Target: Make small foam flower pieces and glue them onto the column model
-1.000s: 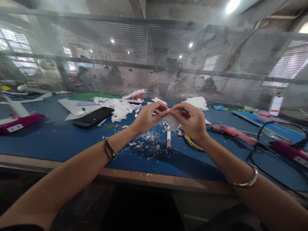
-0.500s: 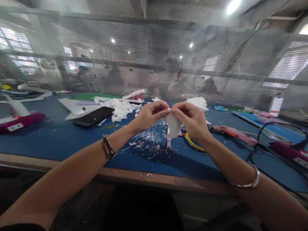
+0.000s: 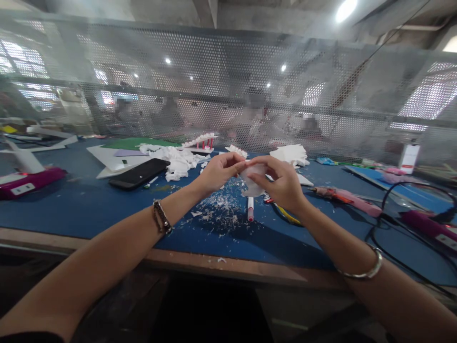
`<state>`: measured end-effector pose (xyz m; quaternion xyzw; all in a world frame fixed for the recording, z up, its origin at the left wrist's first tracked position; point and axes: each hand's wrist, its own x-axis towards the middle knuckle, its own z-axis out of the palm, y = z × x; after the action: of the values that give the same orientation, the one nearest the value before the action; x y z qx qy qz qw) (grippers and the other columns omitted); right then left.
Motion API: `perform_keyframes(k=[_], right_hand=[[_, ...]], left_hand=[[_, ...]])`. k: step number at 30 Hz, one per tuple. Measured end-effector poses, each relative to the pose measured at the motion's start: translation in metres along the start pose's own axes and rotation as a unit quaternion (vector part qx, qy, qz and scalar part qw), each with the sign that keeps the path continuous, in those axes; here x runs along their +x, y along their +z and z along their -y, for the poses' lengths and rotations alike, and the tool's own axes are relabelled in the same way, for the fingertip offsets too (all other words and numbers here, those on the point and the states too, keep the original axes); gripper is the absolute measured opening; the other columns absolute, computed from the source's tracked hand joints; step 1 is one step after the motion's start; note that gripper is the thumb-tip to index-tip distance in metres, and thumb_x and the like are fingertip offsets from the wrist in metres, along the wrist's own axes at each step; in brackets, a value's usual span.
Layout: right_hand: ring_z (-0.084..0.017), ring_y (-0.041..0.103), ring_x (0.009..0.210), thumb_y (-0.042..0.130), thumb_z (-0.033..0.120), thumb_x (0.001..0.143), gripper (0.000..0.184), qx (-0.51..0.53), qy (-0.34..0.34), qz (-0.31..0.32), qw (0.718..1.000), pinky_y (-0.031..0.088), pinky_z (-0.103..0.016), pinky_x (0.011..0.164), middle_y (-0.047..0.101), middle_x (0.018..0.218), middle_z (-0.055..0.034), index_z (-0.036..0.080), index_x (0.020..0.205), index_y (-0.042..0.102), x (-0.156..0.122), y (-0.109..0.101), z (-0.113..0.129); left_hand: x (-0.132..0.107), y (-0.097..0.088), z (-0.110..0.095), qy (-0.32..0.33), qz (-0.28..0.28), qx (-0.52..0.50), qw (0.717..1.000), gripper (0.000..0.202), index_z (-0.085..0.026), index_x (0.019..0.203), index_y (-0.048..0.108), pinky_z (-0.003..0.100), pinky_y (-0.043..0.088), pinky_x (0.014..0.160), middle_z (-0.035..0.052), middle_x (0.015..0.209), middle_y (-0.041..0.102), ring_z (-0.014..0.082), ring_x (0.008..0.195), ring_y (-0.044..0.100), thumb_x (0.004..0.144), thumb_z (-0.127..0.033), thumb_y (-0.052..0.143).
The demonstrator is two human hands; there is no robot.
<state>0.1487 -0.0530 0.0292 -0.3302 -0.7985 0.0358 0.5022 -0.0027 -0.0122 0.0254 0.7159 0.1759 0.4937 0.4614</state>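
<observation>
My left hand (image 3: 224, 170) pinches the upper left edge of a thin white sheet, perhaps paper (image 3: 254, 178), held above the table. On its other side my right hand (image 3: 280, 181) grips the same sheet between thumb and fingers. The sheet curves downward, and its lower edge looks uneven. Just below it, a white marker with a red end (image 3: 251, 209) lies on the blue mat (image 3: 135, 212). Small white scraps (image 3: 221, 209) are scattered beneath my hands. Right of the marker are yellow-handled pliers or cutters (image 3: 288, 216), partly covered by my right hand.
A black phone (image 3: 140, 173) and crumpled white paper (image 3: 178, 161) lie to the left. A pink soldering-iron-like tool (image 3: 352, 200) with black cable (image 3: 378, 214) lies right. Purple power strips (image 3: 43, 181) flank the table. A perforated metal screen (image 3: 214, 71) stands behind.
My right hand has shifted its hold, its fingers now further over the white sheet. The sheet has turned and sits slightly higher. My left hand has moved little.
</observation>
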Motion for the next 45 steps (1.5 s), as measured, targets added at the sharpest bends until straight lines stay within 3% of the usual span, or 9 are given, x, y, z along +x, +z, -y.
perform_keyframes(k=[7, 11, 19, 24, 32, 38, 45], right_hand=[[-0.010, 0.058, 0.065, 0.055, 0.017, 0.070, 0.013, 0.008, 0.019, -0.007, 1.000, 0.046, -0.022, 0.057, 0.066, 0.077, -0.0005, 0.018, 0.079, 0.063, 0.001, -0.002, 0.004], [-0.011, 0.060, 0.070, 0.057, 0.017, 0.070, 0.012, -0.023, -0.028, 0.003, 0.999, 0.049, -0.023, 0.062, 0.067, 0.079, -0.0013, 0.018, 0.079, 0.064, 0.002, -0.005, 0.004], [-0.010, 0.058, 0.064, 0.053, 0.021, 0.074, 0.007, -0.171, -0.111, -0.005, 0.979, 0.047, -0.022, 0.059, 0.065, 0.073, 0.0000, 0.020, 0.074, 0.061, 0.003, -0.009, 0.006], [-0.010, 0.055, 0.063, 0.053, 0.024, 0.075, 0.005, -0.170, -0.087, 0.010, 0.982, 0.045, -0.022, 0.058, 0.062, 0.071, 0.0003, 0.021, 0.072, 0.057, 0.003, -0.008, 0.007], [-0.009, 0.054, 0.064, 0.052, 0.023, 0.074, 0.006, -0.097, -0.031, 0.006, 0.995, 0.045, -0.021, 0.057, 0.060, 0.071, -0.0008, 0.018, 0.072, 0.055, 0.004, -0.008, 0.006], [-0.010, 0.054, 0.062, 0.052, 0.024, 0.074, 0.007, -0.118, -0.020, -0.022, 0.993, 0.046, -0.023, 0.059, 0.060, 0.069, 0.0000, 0.019, 0.070, 0.054, 0.003, -0.005, 0.005], [-0.011, 0.055, 0.064, 0.050, 0.024, 0.075, 0.006, -0.185, -0.043, -0.025, 0.982, 0.044, -0.024, 0.059, 0.060, 0.071, -0.0008, 0.021, 0.071, 0.052, 0.002, -0.004, -0.001]], left_hand=[[0.000, -0.002, 0.003, -0.024, 0.038, -0.040, 0.998, 0.016, -0.015, 0.062, 0.052, 0.020, 0.034, 0.052, -0.0032, 0.055, 0.047, 0.0059, 0.053, 0.043, 0.067, -0.029, 0.059], [0.000, -0.005, 0.004, -0.042, 0.066, -0.055, 0.995, 0.016, -0.015, 0.062, 0.053, 0.020, 0.033, 0.053, -0.0031, 0.055, 0.048, 0.0059, 0.054, 0.044, 0.067, -0.029, 0.060], [0.002, -0.007, 0.006, -0.050, 0.085, -0.040, 0.994, 0.010, -0.016, 0.064, 0.056, 0.020, 0.034, 0.054, -0.0025, 0.058, 0.050, 0.0059, 0.054, 0.044, 0.067, -0.025, 0.059], [0.002, -0.009, 0.007, -0.017, 0.090, -0.013, 0.996, 0.008, -0.017, 0.063, 0.057, 0.022, 0.034, 0.053, -0.0018, 0.056, 0.049, 0.0076, 0.053, 0.044, 0.066, -0.024, 0.059], [-0.001, -0.002, 0.002, 0.021, 0.043, 0.014, 0.999, 0.005, -0.015, 0.065, 0.058, 0.022, 0.037, 0.055, -0.0008, 0.061, 0.053, 0.0076, 0.057, 0.047, 0.066, -0.020, 0.058], [-0.003, -0.002, 0.004, 0.094, 0.016, 0.121, 0.988, 0.015, -0.013, 0.072, 0.061, 0.023, 0.041, 0.058, 0.0030, 0.066, 0.060, 0.0098, 0.060, 0.051, 0.070, -0.026, 0.056], [-0.008, 0.003, 0.000, 0.163, -0.015, 0.294, 0.942, 0.018, -0.015, 0.079, 0.063, 0.023, 0.041, 0.059, 0.0051, 0.072, 0.064, 0.0113, 0.063, 0.054, 0.075, -0.028, 0.052]])
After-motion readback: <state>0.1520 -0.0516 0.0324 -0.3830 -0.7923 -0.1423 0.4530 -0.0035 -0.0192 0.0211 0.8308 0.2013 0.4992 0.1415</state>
